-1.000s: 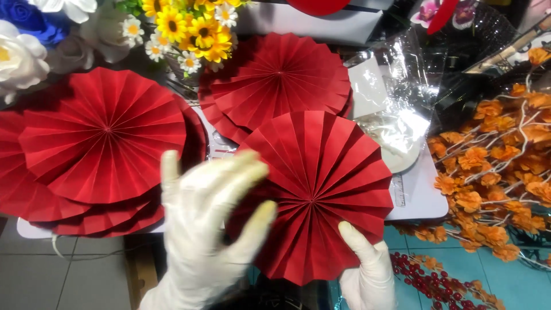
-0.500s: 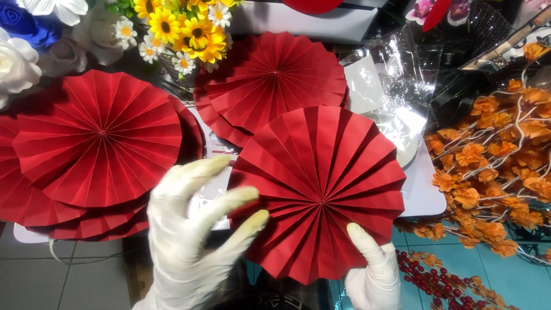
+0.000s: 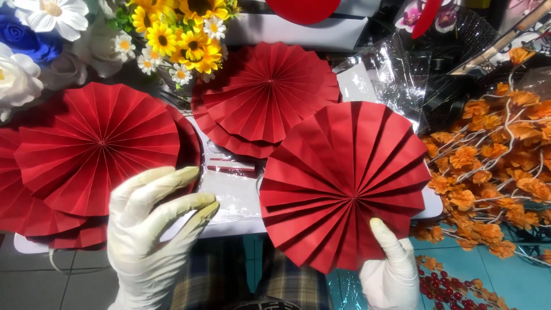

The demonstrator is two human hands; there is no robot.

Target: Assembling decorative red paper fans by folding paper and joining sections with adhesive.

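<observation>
Big stack of red pleated paper fans [image 3: 92, 155] spreads over the table's left end, a second stack [image 3: 267, 97] sits toward the far edge at centre. Out front, one red paper fan [image 3: 344, 183] is up off the white table [image 3: 229, 227], tilted over its near right corner, in front of the orange blossom branches [image 3: 493, 166]. The right hand [image 3: 390, 270], in a white glove, pinches that fan's lower rim, thumb laid on the pleats. The left hand [image 3: 152, 235], gloved too, hangs loose over the near edge, fingers spread, gripping nothing. Yellow daisies [image 3: 178, 34] crowd the far left corner.
</observation>
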